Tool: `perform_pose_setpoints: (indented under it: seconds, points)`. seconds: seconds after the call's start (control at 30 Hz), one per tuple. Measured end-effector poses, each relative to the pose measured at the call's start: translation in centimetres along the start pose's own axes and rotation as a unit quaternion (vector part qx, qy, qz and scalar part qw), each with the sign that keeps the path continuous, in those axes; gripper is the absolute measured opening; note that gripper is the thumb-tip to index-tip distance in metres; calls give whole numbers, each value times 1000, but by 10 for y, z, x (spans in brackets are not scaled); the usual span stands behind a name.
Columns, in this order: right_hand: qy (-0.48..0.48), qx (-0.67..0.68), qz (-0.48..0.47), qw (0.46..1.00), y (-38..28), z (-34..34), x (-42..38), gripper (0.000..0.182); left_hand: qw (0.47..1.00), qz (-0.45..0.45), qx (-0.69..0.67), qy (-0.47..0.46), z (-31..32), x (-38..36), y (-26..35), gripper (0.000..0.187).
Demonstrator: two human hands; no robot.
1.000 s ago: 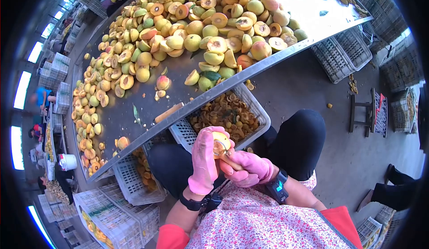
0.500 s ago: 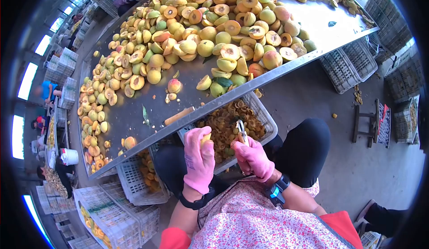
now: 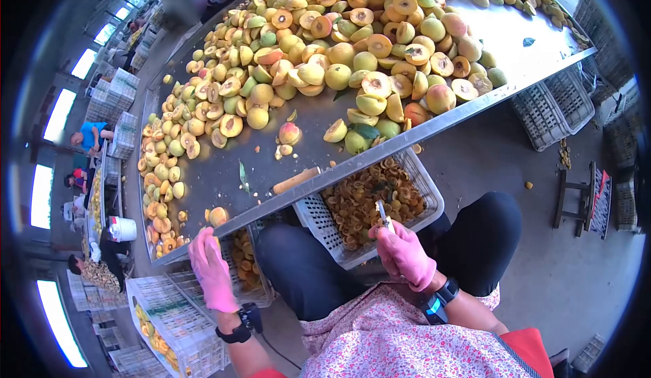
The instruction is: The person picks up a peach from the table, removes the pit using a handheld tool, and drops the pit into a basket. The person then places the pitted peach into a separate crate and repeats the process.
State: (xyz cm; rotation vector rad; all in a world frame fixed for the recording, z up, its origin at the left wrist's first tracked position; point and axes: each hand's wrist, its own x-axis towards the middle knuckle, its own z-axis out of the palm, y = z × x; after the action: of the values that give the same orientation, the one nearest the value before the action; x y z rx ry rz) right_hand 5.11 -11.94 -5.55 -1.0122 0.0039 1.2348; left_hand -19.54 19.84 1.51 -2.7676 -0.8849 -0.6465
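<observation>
My left hand (image 3: 214,269), in a pink glove, is beside the table's front edge, above a crate of fruit pieces (image 3: 245,261). Its fingers are together, with a yellow sliver of a peach piece (image 3: 218,241) showing at the fingertips; most of the piece is hidden. My right hand (image 3: 405,256), also gloved in pink, is closed round a pitting knife (image 3: 384,216) with a metal end pointing up. Below the knife stands a grey crate (image 3: 434,205) full of brownish fruit scraps (image 3: 359,205). Halved peaches (image 3: 325,66) are heaped on the metal table (image 3: 224,164).
A wooden stick (image 3: 296,180) lies near the table's raised metal rim (image 3: 380,150). White crates of fruit (image 3: 173,310) stand at my left, more crates (image 3: 553,106) at the right. A small stool (image 3: 586,198) is on the floor. People work at the far left.
My left hand has moved left and down, from above the scrap crate to beside the table edge. My right hand still holds the pitting knife over the scrap crate. The view has shifted slightly.
</observation>
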Motion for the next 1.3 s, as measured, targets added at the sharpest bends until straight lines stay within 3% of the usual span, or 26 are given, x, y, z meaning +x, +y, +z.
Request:
perform_pose_setpoints:
  seconds: [0.03,0.07,0.13,0.27,0.33,0.4,0.43,0.47,0.53,0.57,0.6,0.63,0.67,0.7,0.73,0.8,0.87,0.93,1.0,1.07,1.13,1.3]
  points:
    - [6,-13,13,1000,-1,2,0,40,960,-243,-120,-70,-22,14,22,43]
    - [3,-12,12,1000,0,4,2,40,961,-242,-117,-67,-28,31,31,43]
    - [-15,-38,41,998,0,7,3,41,922,-277,-260,-72,-27,79,44,46]
    - [-21,-75,48,996,5,7,2,40,877,-260,-339,-218,28,180,71,47]
    - [0,-116,86,990,-6,12,-4,28,898,-209,-289,-258,88,219,69,53]
    - [8,-156,78,985,8,6,1,28,945,-132,-202,-220,179,246,42,65]
    - [3,-165,88,982,5,7,-1,29,938,-169,-139,-270,168,256,70,73]
    - [-8,-183,64,981,11,3,2,34,977,-81,-8,-198,210,258,50,69]
    - [-19,-246,17,969,18,-1,6,40,976,-92,29,-195,203,268,61,59]
    - [-16,-244,14,970,19,-5,5,40,939,-188,-143,-249,195,269,58,54]
    - [-13,-271,25,962,10,-3,1,42,862,-276,-307,-295,163,266,69,48]
    - [-12,-298,36,954,3,-1,-2,43,815,-289,-414,-283,154,259,66,38]
    - [-16,-296,37,954,0,2,-3,43,723,-276,-551,-312,142,245,63,36]
    - [-3,-304,-20,952,-1,6,-3,35,610,-257,-673,-330,124,228,62,34]
    - [10,-311,-76,947,-4,9,-3,28,549,-283,-717,-323,93,208,86,32]
    - [7,-339,-75,938,-24,22,-10,31,503,-283,-760,-298,56,161,123,37]
    - [1,-396,-108,912,-34,35,-19,41,538,-279,-753,-258,42,111,157,46]
    - [-4,-397,-158,904,-36,44,-26,36,542,-280,-761,-223,33,71,190,52]
    - [11,-435,-190,880,-32,48,-29,36,589,-257,-741,-196,31,45,212,58]
    - [17,-451,-182,874,-29,48,-31,37,589,-263,-743,-180,33,29,228,62]
    - [20,-467,-176,866,-27,46,-32,37,638,-251,-713,-149,27,22,242,63]
    - [18,-480,-146,865,-28,42,-34,40,643,-240,-716,-130,31,14,252,64]
